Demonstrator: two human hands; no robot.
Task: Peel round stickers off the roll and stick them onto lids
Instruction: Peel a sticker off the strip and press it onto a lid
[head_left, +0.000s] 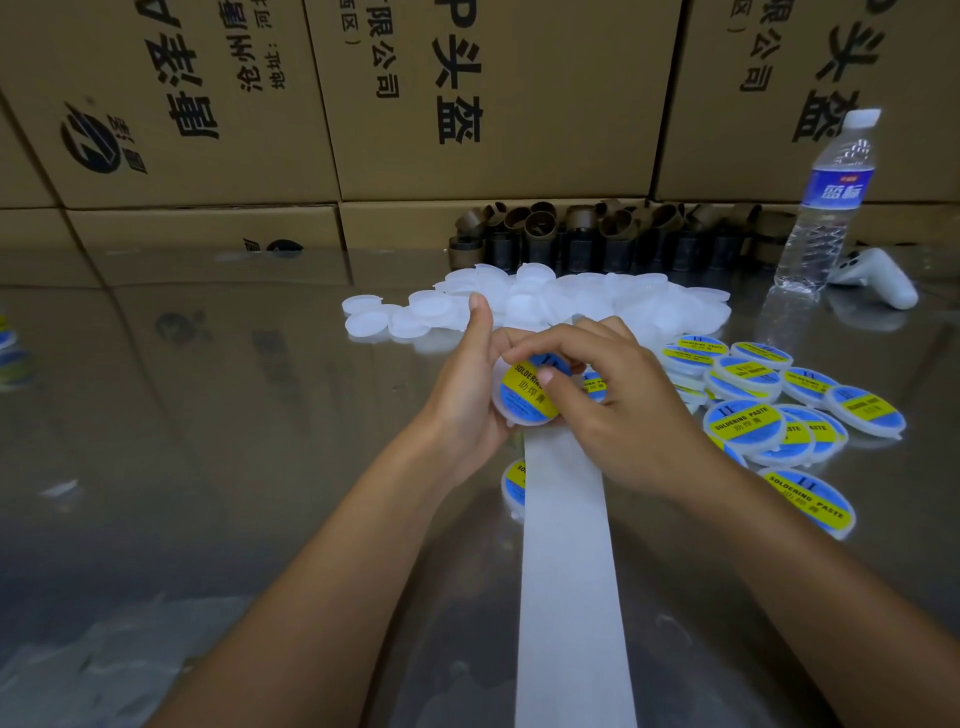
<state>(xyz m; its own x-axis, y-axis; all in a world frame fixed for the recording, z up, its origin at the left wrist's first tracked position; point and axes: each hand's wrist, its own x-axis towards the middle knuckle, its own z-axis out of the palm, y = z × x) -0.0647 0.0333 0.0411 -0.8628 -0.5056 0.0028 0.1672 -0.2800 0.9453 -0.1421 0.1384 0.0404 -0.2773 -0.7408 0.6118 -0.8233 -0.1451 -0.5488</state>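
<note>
My left hand (467, 384) grips a round white lid (511, 410) at the middle of the table, thumb pointing up. A blue and yellow round sticker (524, 392) lies on that lid. My right hand (613, 400) reaches over it, and its curled fingers press the sticker down. A white strip of backing paper (566, 571) runs from under my hands to the near edge. Another sticker on the strip (595, 384) peeks out under my right hand. The roll itself is hidden.
A heap of bare white lids (597, 301) lies behind my hands. Stickered lids (769, 410) pile up at the right, one (514, 486) left of the strip. A water bottle (826, 208), a white controller (878, 278), cardboard roll cores (597, 234) and stacked boxes (467, 104) stand behind.
</note>
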